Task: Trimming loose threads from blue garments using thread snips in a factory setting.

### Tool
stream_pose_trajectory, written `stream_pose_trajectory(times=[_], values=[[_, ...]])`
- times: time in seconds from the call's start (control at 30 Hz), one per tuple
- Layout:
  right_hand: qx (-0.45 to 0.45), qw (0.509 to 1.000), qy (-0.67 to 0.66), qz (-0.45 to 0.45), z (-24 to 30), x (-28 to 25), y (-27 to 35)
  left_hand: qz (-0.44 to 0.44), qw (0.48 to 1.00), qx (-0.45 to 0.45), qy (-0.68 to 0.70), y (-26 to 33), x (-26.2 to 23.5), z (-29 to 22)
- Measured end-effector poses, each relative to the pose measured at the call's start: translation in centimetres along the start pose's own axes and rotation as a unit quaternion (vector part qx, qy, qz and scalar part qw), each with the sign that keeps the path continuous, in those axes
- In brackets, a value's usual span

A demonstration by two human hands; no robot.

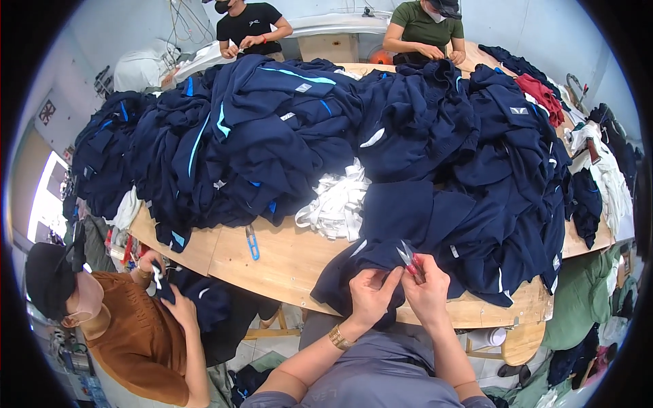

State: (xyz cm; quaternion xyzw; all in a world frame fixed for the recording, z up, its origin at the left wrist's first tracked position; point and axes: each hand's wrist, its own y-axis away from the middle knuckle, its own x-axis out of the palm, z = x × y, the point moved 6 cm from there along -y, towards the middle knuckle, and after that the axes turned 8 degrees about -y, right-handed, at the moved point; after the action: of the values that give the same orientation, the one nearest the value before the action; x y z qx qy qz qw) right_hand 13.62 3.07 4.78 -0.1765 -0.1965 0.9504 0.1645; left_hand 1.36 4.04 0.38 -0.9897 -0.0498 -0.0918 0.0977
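Observation:
My left hand (pixel 371 299) pinches the edge of a navy blue garment (pixel 337 272) at the near edge of the wooden table. In my right hand (pixel 428 289) is a pair of thread snips (pixel 406 253) with a red handle, its pointed blades angled up and to the left. Both hands are close together, with the garment's edge between them and its cloth spreading to the left. How far the right fingers also touch the cloth is hard to make out. Just beyond lies a heap of white fabric strips (pixel 337 204).
A big pile of navy garments (pixel 272 136) covers much of the table (pixel 224 265). Blue-handled snips (pixel 252 243) lie to the left. A co-worker in a brown shirt (pixel 136 326) handles dark cloth at my left; two more people work across the table. A wooden stool (pixel 524 343) stands at right.

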Motion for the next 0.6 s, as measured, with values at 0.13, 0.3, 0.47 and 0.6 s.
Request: stream_pose_trajectory(times=[0.13,0.3,0.47,0.6], values=[[0.088,0.995,-0.027,0.037,-1.2,-0.2,0.0,-0.024,0.997,-0.026,-0.071,0.1,-0.5,0.5],[0.301,0.902,-0.287,0.120,-2.1,1.0,-0.4,-0.027,0.998,-0.054,-0.008,-1.2,-0.9,0.0],[0.333,0.733,-0.584,0.106,-2.8,0.9,0.6,0.014,0.976,-0.145,0.161,-1.4,-0.3,1.2],[0.275,0.733,-0.610,0.124,-2.9,0.2,1.2,0.022,0.966,-0.160,0.203,-1.6,0.0,0.6]])
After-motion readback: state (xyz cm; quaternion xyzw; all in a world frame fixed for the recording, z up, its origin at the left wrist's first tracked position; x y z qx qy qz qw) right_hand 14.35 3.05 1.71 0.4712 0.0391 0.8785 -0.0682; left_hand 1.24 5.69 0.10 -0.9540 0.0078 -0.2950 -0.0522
